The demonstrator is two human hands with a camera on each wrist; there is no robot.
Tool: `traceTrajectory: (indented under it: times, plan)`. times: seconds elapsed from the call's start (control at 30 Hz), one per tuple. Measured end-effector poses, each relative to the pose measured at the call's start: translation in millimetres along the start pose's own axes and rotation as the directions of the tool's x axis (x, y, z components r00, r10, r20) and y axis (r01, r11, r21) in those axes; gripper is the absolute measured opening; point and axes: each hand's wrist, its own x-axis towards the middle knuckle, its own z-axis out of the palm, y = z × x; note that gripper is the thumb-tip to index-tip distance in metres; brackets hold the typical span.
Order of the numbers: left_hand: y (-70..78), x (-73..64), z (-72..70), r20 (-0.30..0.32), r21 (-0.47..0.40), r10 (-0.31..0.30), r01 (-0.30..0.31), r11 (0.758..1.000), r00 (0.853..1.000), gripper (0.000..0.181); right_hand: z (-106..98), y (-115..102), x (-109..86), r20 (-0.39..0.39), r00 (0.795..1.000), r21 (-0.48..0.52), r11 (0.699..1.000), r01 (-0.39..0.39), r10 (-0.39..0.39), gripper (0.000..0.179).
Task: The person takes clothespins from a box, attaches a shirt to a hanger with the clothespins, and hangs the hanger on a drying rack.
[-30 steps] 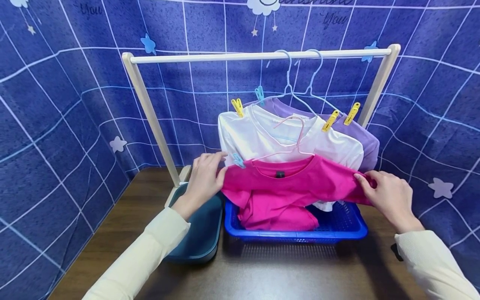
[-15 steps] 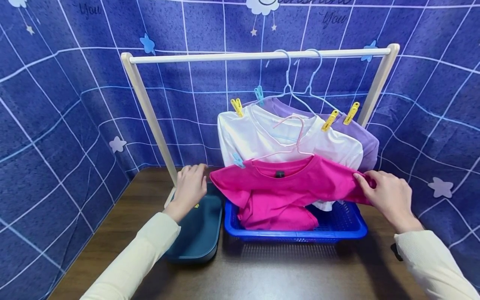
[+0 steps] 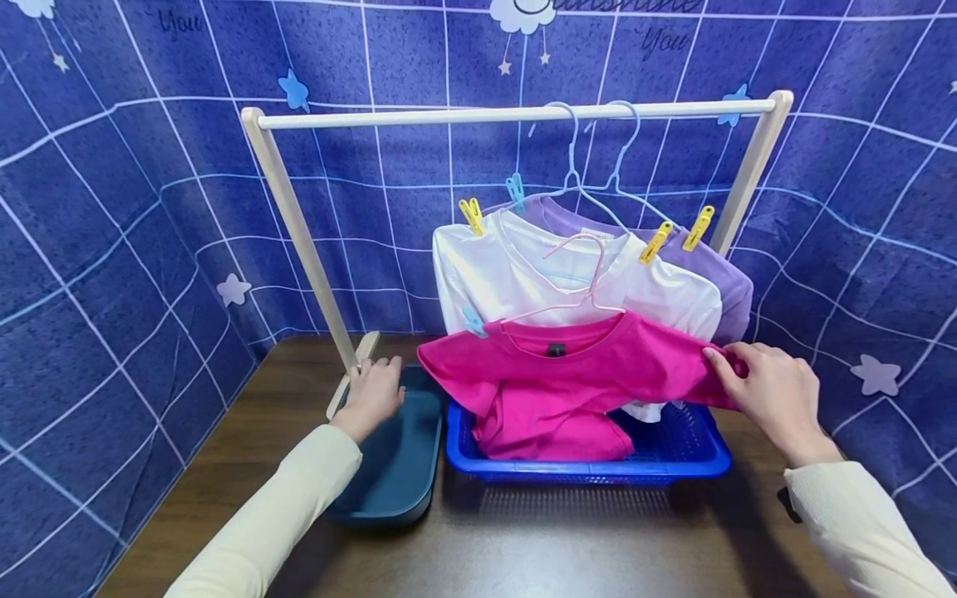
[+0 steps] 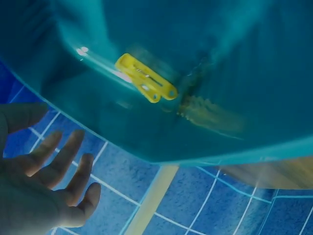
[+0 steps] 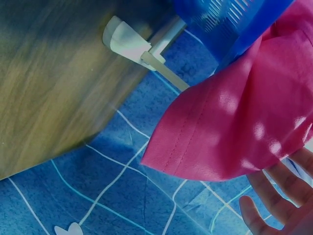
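My left hand [image 3: 374,389] hovers over the dark teal tub [image 3: 389,517], its fingers loosely bent and holding nothing. In the left wrist view a yellow clothespin [image 4: 145,78] lies inside that tub, apart from the fingers. A bright pink T-shirt [image 3: 553,415] hangs partly over the blue basket [image 3: 591,470], with a pink hanger [image 3: 598,274] coming out of its neckline. A light blue clothespin [image 3: 474,321] grips its left shoulder. My right hand [image 3: 777,399] pinches the shirt's right sleeve; in the right wrist view some fingertips are hidden behind the cloth.
Behind, a rack's white rail [image 3: 449,116] carries a white T-shirt [image 3: 478,266] and a purple one [image 3: 736,291] on blue hangers, fixed with yellow and blue clothespins. The rack's wooden foot [image 3: 340,397] stands beside the tub on the brown table [image 3: 523,540].
My left hand has left the pink shirt's left sleeve and moved left and down over the teal tub. My right hand keeps its hold on the right sleeve.
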Motion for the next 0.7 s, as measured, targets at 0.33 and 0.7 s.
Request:
traceTrajectory:
  times: [0.33,0.7]
  plan:
    - [-6.5,-1.0,15.8,0.123,0.119,-0.004,-0.011,0.993,0.992,0.032,-0.4,-0.4,-0.4,0.001,1.0,0.003,1.0,0.001,-0.001,0.024]
    - [-6.3,-1.0,20.3,0.235,0.206,-0.046,-0.003,0.979,0.971,0.025,0.4,-0.2,-1.1,0.012,1.0,0.003,1.0,-0.012,0.012,0.024]
